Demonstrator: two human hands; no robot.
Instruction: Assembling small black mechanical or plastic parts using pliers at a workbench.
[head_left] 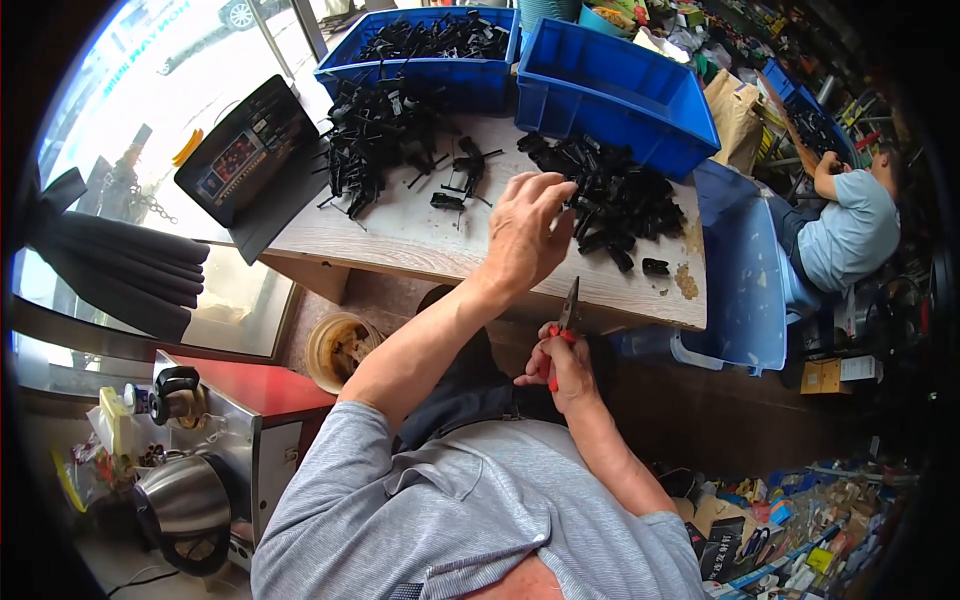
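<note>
My left hand is raised over the table, beside the left edge of a pile of small black plastic parts. Its fingers are stretched and slightly bent, and I see nothing held in them. Just below the table's front edge, my right hand is closed around needle-nose pliers with red handles, jaws pointing up. Left of my left hand lie a few loose black parts with thin rods. Behind them rises a larger heap of similar black parts with rods.
A blue bin of black parts and another blue bin stand at the back. An open laptop or tablet sits at left. A bucket stands below the table, a metal kettle lower left. Another person sits at far right.
</note>
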